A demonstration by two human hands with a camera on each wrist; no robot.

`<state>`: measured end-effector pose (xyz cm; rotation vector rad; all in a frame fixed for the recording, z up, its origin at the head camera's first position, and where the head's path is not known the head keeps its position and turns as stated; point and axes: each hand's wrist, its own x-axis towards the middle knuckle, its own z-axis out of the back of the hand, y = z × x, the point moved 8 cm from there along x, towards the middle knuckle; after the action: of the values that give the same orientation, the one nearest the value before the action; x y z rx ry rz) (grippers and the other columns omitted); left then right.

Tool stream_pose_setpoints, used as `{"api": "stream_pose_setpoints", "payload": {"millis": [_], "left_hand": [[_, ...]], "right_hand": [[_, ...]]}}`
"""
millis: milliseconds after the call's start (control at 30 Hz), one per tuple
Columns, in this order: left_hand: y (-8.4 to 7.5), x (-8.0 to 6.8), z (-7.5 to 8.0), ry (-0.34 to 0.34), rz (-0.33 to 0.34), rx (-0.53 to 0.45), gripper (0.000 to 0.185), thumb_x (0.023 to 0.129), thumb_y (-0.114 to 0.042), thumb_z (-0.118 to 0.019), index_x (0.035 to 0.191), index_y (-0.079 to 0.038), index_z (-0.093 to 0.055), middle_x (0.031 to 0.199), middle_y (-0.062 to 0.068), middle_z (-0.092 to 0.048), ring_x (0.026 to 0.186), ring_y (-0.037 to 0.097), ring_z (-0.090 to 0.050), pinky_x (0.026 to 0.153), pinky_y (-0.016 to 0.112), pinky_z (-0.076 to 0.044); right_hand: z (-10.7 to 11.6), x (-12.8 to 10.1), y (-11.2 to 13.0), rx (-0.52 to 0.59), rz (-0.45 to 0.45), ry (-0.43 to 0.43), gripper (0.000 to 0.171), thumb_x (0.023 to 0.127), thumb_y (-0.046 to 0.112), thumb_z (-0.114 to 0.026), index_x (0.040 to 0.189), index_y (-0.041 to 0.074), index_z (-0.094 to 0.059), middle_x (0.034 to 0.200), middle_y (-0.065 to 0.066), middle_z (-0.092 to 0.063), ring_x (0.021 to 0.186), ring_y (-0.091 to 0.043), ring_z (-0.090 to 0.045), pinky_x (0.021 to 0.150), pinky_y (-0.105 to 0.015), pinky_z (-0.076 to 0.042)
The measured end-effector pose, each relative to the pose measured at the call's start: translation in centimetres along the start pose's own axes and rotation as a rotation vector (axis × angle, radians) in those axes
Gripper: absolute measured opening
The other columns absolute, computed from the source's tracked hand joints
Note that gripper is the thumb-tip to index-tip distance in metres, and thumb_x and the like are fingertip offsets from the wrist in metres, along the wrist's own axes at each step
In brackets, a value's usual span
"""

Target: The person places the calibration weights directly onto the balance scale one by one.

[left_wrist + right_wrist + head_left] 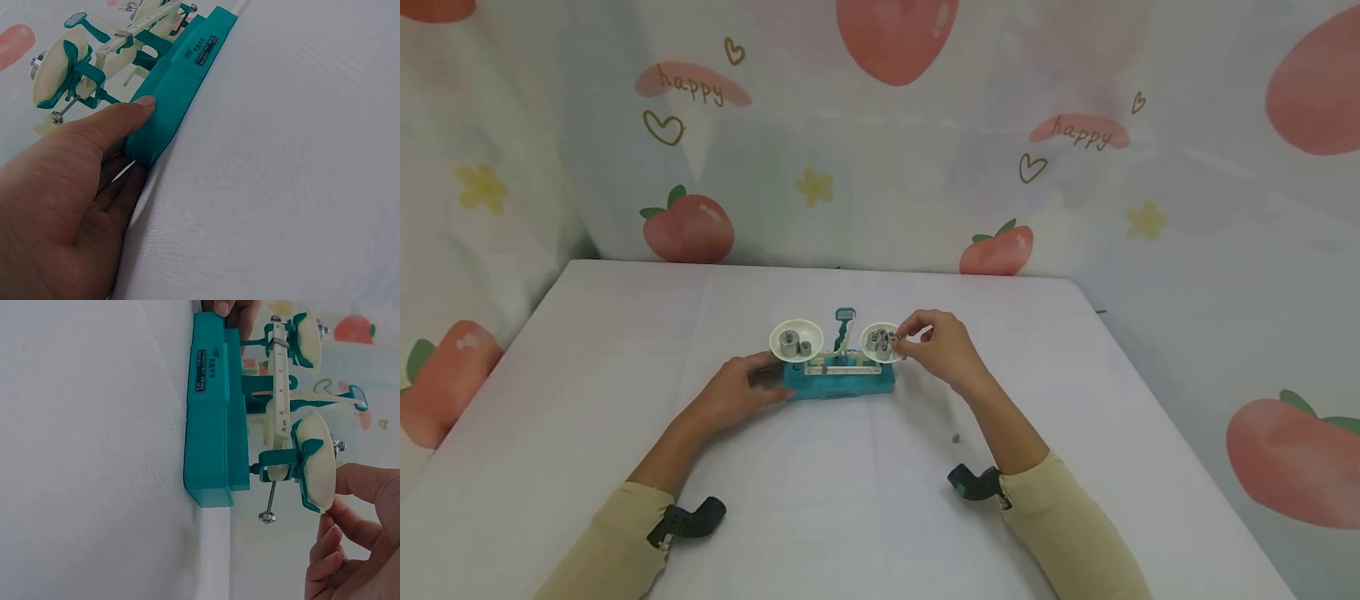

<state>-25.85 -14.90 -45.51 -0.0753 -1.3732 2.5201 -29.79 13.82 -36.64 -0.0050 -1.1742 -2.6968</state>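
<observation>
A teal balance scale (pixel 838 385) with two cream pans stands upright on the table. My left hand (pixel 735 392) grips the left end of its base, thumb on the front face and fingers behind, as the left wrist view shows. The left pan (pixel 814 329) bears a large and a smaller metal weight (pixel 788 341). Several small metal weights (pixel 873 340) crowd the right pan (pixel 317 462). At that pan's right rim, my right hand (pixel 943 350) pinches what looks like a small weight between thumb and index finger; the fingertips are partly hidden by the rim in the right wrist view.
One small loose metal weight (pixel 956 439) lies on the white-covered table (pixel 820 517), in front of and to the right of the scale. A patterned cloth (pixel 880 167) hangs behind the table and along its sides.
</observation>
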Motion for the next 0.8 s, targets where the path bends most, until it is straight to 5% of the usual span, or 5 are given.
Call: {"api": "stream_pose_setpoints", "payload": {"millis": [800], "left_hand": [[-0.13,-0.04,-0.1,0.0,-0.003,0.009,0.068,0.088,-0.02,-0.085,0.147,-0.003,-0.056,0.144,0.015,-0.06,0.136,0.035,-0.053,0.112,0.052,-0.043]], "right_hand": [[0.87,-0.7,-0.06,0.015,0.0,0.011,0.011,0.093,0.019,-0.079,0.101,0.012,-0.075,0.111,-0.013,-0.065,0.093,-0.027,-0.052,0.066,-0.035,-0.048]]}}
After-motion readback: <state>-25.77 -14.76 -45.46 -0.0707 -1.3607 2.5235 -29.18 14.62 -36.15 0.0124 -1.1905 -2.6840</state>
